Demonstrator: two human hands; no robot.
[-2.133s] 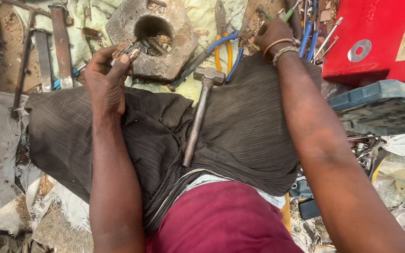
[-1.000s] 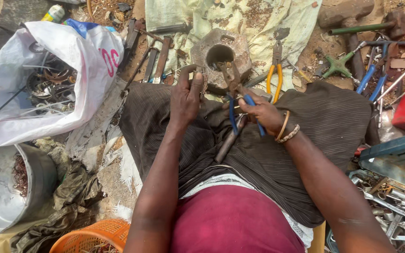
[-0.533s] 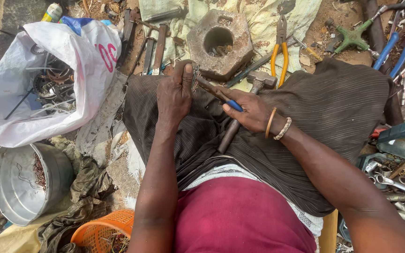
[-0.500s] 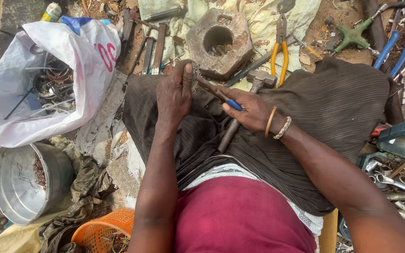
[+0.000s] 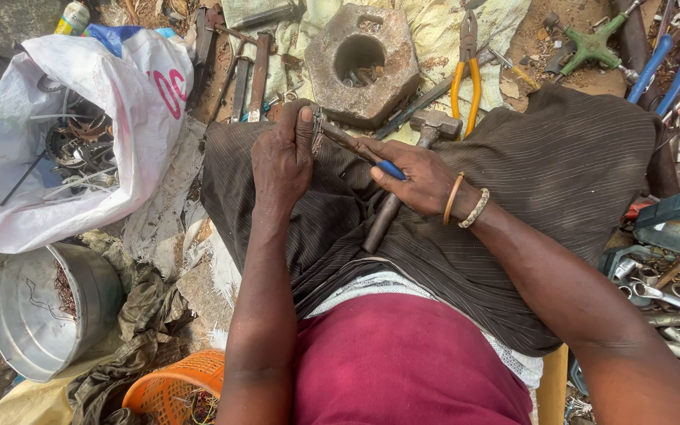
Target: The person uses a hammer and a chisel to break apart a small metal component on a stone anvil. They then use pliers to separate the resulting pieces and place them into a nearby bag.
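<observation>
My left hand (image 5: 283, 157) pinches a small metal part (image 5: 316, 127) over my lap. My right hand (image 5: 417, 175) grips blue-handled pliers (image 5: 360, 151) whose jaws reach that part. A hammer (image 5: 403, 177) lies along the dark striped cloth (image 5: 560, 181) over my legs, its head near a heavy hexagonal metal block (image 5: 360, 63) with a round hole.
A white plastic bag (image 5: 64, 134) of wire scrap lies at left, a metal bucket (image 5: 37, 311) and an orange basket (image 5: 175, 389) below it. Yellow-handled pliers (image 5: 466, 67), a green cross wrench (image 5: 592, 43) and several spanners (image 5: 663, 295) lie around.
The view swung left from the red box and block to the bag and bucket. My right hand came down from the far tools and now holds pliers against the part in my left hand.
</observation>
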